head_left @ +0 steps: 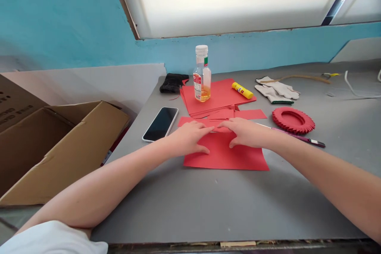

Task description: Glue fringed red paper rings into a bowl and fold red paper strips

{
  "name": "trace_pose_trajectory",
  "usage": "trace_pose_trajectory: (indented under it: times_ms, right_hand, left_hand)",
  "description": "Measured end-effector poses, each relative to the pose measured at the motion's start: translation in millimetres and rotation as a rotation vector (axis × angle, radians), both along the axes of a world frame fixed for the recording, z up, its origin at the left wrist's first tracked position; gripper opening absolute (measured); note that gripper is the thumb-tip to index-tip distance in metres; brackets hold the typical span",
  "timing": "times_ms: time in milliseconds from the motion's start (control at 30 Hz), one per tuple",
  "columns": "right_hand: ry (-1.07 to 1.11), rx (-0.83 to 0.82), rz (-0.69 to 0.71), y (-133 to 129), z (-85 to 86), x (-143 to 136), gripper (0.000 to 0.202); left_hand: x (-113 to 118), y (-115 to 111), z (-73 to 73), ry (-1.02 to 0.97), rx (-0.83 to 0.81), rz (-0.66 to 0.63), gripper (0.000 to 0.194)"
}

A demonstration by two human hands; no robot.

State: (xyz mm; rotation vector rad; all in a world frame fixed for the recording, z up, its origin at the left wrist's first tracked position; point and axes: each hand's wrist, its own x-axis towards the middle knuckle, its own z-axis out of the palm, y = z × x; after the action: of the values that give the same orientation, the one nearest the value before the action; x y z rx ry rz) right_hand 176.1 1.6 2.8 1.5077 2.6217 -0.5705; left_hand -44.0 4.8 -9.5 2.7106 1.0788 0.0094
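A red paper sheet lies on the grey table in front of me. My left hand rests at its upper left part, thumb and fingers apart. Across from it, my right hand touches the upper right part, its thumb also spread from the fingers. Cut red strips lie just beyond my hands. Behind them is a stack of red paper, with a glass bottle and a yellow glue stick on it. A round pleated red paper piece sits to the right.
A phone lies left of the paper. White gloves and a black cloth item are farther back. A purple-handled tool is partly under my right arm. An open cardboard box stands left of the table.
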Motion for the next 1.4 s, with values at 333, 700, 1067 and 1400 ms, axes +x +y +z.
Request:
trace_pose_trajectory:
  times_ms: [333, 700, 1067, 1400]
  right_hand:
    - [-0.076, 0.29, 0.061, 11.9, -14.1, -23.3, 0.006]
    - [-0.154, 0.788, 0.213, -19.7, -45.6, -16.7, 0.028]
    - [0.209, 0.626, 0.218, -35.7, -67.7, 1.4, 0.034]
    - [0.261, 0.503, 0.175, -24.9, -60.0, 9.0, 0.04]
  left_hand:
    - [-18.9, 10.1, 5.3, 0.046, 0.104, 0.125, 0.01]
    - [-12.9, -2.2, -12.0, 0.15, 0.384, 0.06, 0.02]
    - [-23.5, -37.2, -21.0, 0.119, 0.309, 0.02, 0.04]
    - [-29.1, -48.7, -30.1, 0.012, 0.308, 0.05, 0.039]
